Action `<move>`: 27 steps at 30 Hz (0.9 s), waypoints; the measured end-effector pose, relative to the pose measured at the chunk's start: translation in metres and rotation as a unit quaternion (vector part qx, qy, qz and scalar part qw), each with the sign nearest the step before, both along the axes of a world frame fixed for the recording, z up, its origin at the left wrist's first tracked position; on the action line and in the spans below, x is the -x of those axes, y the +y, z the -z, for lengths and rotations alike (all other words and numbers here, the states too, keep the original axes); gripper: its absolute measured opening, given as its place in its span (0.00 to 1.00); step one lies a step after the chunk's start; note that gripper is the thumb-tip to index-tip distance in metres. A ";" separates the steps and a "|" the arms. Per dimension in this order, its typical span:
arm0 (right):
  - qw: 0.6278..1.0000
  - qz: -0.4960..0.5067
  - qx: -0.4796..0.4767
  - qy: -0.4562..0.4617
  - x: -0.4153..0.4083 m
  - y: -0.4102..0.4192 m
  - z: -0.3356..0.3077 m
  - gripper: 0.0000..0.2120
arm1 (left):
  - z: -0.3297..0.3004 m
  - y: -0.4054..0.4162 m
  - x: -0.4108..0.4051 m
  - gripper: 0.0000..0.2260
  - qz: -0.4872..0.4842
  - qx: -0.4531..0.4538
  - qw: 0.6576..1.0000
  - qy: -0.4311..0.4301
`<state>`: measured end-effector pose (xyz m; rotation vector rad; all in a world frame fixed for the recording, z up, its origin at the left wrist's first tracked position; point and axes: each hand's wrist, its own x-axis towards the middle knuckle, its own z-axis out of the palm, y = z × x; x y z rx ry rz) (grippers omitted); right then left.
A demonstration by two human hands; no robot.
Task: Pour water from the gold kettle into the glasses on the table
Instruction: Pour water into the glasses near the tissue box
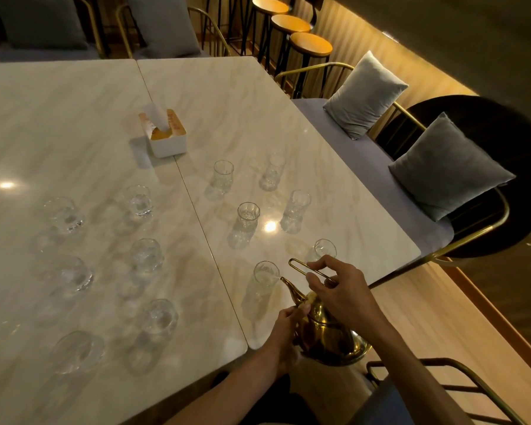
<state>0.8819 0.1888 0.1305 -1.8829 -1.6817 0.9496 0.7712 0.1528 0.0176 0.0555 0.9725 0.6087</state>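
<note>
The gold kettle [328,332] is tilted forward over the near edge of the right marble table [365,228]. Its thin spout tip touches the rim of the nearest glass [265,279]. My right hand [344,289] grips the kettle's wire handle from above. My left hand [284,329] holds the kettle's body and lid from the left side. Another glass [322,250] stands just behind my right hand. Several more clear glasses stand in two rows farther back, such as one [247,214] and another [295,210].
Several wider glasses, such as one glass [147,256], stand on the left table [43,118]. A tissue box [164,133] sits where the tables meet. A bench with grey cushions [445,167] runs along the right. Bar stools [310,44] stand behind. A chair frame [442,366] is close by, bottom right.
</note>
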 end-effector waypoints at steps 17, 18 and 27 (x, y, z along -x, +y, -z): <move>1.000 -0.009 0.002 -0.003 -0.004 0.007 -0.004 0.06 | 0.006 0.006 -0.008 0.47 0.002 -0.005 1.000 0.004; 1.000 -0.011 0.003 -0.004 -0.003 0.007 -0.005 0.06 | 0.007 0.006 -0.009 0.48 0.000 -0.004 1.000 0.005; 1.000 -0.009 0.009 -0.007 -0.005 0.006 -0.004 0.07 | 0.007 0.005 -0.009 0.46 0.003 -0.004 1.000 -0.001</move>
